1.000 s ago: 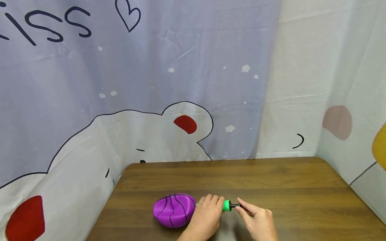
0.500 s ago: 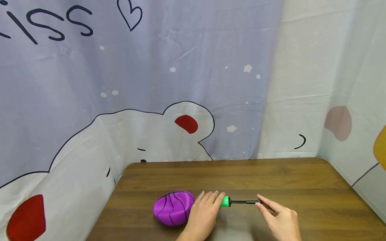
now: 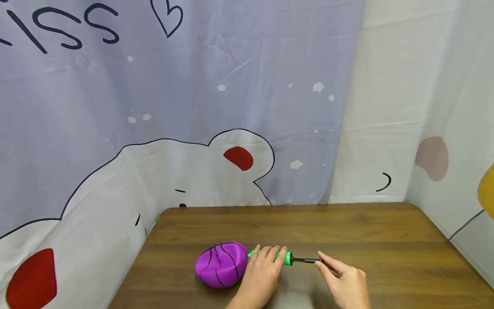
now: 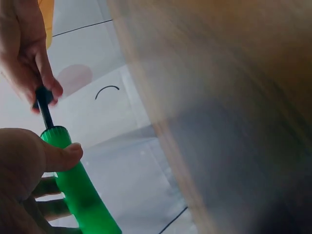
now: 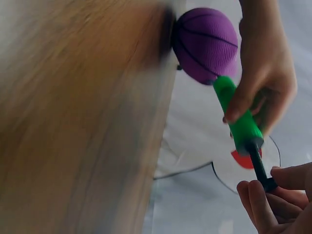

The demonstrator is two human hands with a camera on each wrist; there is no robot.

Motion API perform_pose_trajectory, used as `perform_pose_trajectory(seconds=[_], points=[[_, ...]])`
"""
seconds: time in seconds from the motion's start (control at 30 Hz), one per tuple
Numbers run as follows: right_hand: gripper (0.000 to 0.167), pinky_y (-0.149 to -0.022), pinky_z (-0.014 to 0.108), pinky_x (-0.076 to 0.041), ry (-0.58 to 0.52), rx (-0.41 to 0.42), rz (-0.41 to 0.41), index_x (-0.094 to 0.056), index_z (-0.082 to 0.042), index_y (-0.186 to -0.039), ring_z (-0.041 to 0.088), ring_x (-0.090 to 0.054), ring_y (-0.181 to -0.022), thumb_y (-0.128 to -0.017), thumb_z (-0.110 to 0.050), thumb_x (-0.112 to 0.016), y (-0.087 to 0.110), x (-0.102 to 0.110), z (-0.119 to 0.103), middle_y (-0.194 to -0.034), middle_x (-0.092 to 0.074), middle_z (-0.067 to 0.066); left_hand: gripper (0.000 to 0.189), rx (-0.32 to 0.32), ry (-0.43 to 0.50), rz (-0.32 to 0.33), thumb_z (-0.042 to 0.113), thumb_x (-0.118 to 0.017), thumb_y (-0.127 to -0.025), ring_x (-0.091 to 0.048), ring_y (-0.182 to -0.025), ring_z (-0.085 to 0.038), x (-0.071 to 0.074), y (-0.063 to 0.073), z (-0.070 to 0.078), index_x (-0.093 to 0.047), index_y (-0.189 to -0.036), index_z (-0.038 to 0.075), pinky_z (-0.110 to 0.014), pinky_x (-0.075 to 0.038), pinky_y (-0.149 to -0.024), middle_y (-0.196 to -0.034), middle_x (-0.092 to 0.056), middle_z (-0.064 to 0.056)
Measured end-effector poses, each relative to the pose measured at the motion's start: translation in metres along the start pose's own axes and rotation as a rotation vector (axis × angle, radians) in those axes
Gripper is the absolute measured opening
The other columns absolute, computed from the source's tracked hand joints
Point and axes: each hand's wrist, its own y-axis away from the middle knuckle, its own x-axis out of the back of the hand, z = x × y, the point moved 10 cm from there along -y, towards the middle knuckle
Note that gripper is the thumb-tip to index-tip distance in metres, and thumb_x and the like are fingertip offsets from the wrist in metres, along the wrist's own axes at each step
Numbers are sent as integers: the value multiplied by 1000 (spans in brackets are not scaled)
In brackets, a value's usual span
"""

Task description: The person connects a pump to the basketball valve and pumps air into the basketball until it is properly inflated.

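A purple ball [image 3: 221, 265] with black lines, dented and not fully round, lies on the wooden table. The nozzle end of a green hand pump [image 5: 246, 129] meets the ball's right side. My left hand [image 3: 260, 274] grips the pump's barrel, thumb on one side and fingers round the other, as the left wrist view shows. The pump's black rod [image 3: 305, 260] sticks partly out of the barrel to the right. Its small black handle [image 5: 268, 184] is pinched between the thumb and fingers of my right hand [image 3: 344, 281].
The wooden table [image 3: 370, 231] has rounded far corners. Behind it and at both sides hangs a printed curtain [image 3: 270, 86] with cartoon shapes, close against the table's edges.
My right hand first drew the pump's rod out to the right, then moved partly back left, so less rod shows now. My left hand stays on the barrel; the ball shifted slightly.
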Motion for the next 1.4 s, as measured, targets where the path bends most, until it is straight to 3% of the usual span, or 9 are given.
perform_pose_trajectory(seconds=[0.1, 0.2, 0.37, 0.63, 0.8, 0.97, 1.13, 1.27, 1.4], points=[[25, -56, 9, -51, -52, 51, -44, -82, -11, -102, -4, -69, -68, -78, -13, -87, 1, -17, -11, -82, -78, 1, 53, -8, 4, -6, 10, -85, -75, -70, -98, -20, -1, 1, 4, -69, -125, 13, -48, -61, -87, -112, -73, -3], [26, -57, 9, -53, -141, 97, -75, -81, -8, -103, -4, -70, -70, -77, -8, -87, 1, -27, -19, -85, -78, 2, 51, 2, 17, -16, 15, -86, -78, -70, -97, -20, -1, 1, 5, -69, -125, 14, -47, -62, -85, -111, -73, -3], [29, -59, 9, -54, -202, 160, -51, -81, -8, -100, -11, -66, -72, -73, 0, -87, -4, -17, -20, -83, -78, 1, 48, 39, 30, -30, 17, -85, -79, -70, -99, -17, 1, 1, 0, -67, -123, 18, -47, -61, -87, -110, -72, 0], [24, -63, 3, -47, -23, -42, -41, -82, -18, -104, -21, -59, -74, -81, -15, -86, -15, 26, 17, -84, -78, -5, 47, 63, 20, -46, 21, -83, -80, -69, -101, -17, -1, 1, -6, -64, -123, 17, -47, -60, -90, -111, -71, 1], [23, -60, 3, -47, -2, -76, -16, -81, -17, -107, -24, -56, -74, -84, -17, -84, -16, 36, 21, -87, -79, -1, 46, 55, 11, -38, 19, -83, -80, -69, -99, -18, 2, -1, -5, -64, -121, 16, -45, -61, -88, -109, -71, 1], [27, -58, 5, -49, -46, 61, 80, -82, -15, -101, -20, -59, -77, -76, -6, -87, -10, 25, 1, -85, -78, 1, 48, 24, -15, 5, 21, -86, -77, -69, -94, -19, 6, -1, -1, -65, -120, 12, -39, -61, -83, -107, -72, -1], [31, -56, 8, -51, -95, 210, 71, -82, -10, -99, -12, -65, -73, -70, -1, -89, 1, -2, -22, -81, -78, 1, 51, -1, -26, 30, 18, -87, -72, -68, -92, -18, 6, 1, 3, -67, -119, 12, -38, -61, -82, -104, -72, -1], [30, -56, 8, -52, -136, 185, 4, -81, -8, -100, -10, -66, -71, -72, -1, -88, 5, -19, -25, -81, -78, 1, 50, -10, -5, -10, 20, -88, -75, -69, -93, -17, 3, 2, 6, -67, -120, 15, -38, -62, -82, -105, -72, 0], [29, -58, 6, -51, -119, 149, -7, -82, -9, -99, -12, -65, -69, -72, -2, -89, 5, -16, -17, -78, -77, -2, 48, 7, 14, -68, 24, -86, -78, -69, -95, -16, -2, 1, 5, -66, -122, 18, -39, -61, -86, -107, -71, 2]])
